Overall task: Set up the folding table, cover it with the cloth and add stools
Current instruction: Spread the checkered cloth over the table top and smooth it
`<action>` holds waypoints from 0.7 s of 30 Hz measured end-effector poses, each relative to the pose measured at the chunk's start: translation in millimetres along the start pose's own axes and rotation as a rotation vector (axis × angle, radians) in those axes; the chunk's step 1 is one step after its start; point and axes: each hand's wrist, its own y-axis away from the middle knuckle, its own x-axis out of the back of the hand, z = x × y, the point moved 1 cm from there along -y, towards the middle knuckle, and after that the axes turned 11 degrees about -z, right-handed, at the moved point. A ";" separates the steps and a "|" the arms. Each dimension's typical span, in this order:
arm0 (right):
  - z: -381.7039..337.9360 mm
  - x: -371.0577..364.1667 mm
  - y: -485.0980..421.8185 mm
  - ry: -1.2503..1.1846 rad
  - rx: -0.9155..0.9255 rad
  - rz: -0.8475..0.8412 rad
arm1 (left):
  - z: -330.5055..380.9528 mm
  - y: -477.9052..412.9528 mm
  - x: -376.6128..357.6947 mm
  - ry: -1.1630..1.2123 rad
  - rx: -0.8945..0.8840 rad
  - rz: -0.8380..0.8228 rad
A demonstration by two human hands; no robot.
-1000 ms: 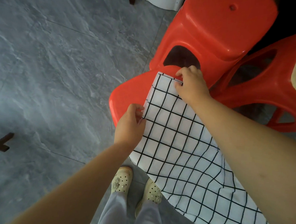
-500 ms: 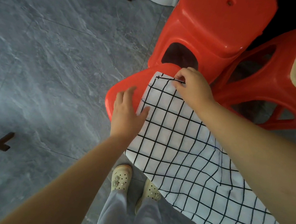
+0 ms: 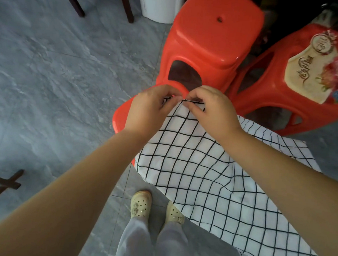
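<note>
- Grey stone-look tile floor [image 3: 54,77] all round, with dark furniture legs [image 3: 77,1] and a white bin [image 3: 160,4] at the far edge.
- Draped over the seat of the nearest red stool [image 3: 122,115]: white cloth [image 3: 192,159] with a thin black grid, folded in layers, trailing off the near side toward the lower right.
- Just behind, two more red ones: a plain stool [image 3: 215,37] with a small hole in its seat, and a labelled stool [image 3: 297,90] with a floral sticker on top.
- Pinching the cloth's far hem: left hand [image 3: 147,108], fingers curled onto the edge, and right hand [image 3: 212,110] just beside it, knuckles nearly touching.
- Probably parting the layers at that corner to open the cloth out; no table in view.
- Handling, as a judgement: light, soft and limp, no stiffness, apt to slide off smooth plastic; nothing fragile about it.
- Best taken at the hem corners, one per hand, then drawn apart to let the folds drop open without bunching.
- Look: clean, lightly creased, grid lines bending over each fold.
</note>
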 end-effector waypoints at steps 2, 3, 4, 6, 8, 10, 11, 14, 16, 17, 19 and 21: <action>-11.5 11.1 9.5 -0.009 0.015 -0.012 | 15.9 7.8 10.8 -0.104 -0.067 -0.081; -16.2 14.6 12.7 -0.009 0.020 -0.019 | 20.8 10.4 14.9 -0.154 -0.080 -0.117; -20.5 17.7 15.1 -0.009 0.022 -0.025 | 25.0 12.0 19.0 -0.184 -0.073 -0.138; -34.4 26.4 24.0 -0.018 0.033 -0.029 | 39.2 19.4 29.1 -0.174 -0.018 -0.151; -50.5 40.8 35.2 -0.043 0.029 -0.067 | 60.0 33.3 42.7 -0.090 0.051 -0.149; -58.8 57.7 47.5 -0.035 -0.016 -0.155 | 79.6 50.9 57.4 -0.042 0.085 -0.143; -61.1 66.8 56.1 -0.012 -0.038 -0.196 | 88.7 60.8 64.9 -0.050 0.081 -0.148; -68.0 95.7 84.4 0.008 -0.101 -0.257 | 112.7 89.2 90.3 -0.122 0.043 -0.156; -78.1 111.1 101.7 0.043 -0.118 -0.289 | 126.9 105.7 105.5 -0.166 0.021 -0.160; -82.7 117.5 109.0 0.067 -0.125 -0.305 | 133.2 113.0 112.0 -0.182 0.022 -0.160; -93.0 128.7 122.8 0.094 -0.135 -0.339 | 144.3 129.9 125.7 -0.210 0.042 -0.142; -102.8 136.9 134.8 0.112 -0.133 -0.355 | 152.3 146.9 140.4 -0.236 0.048 -0.112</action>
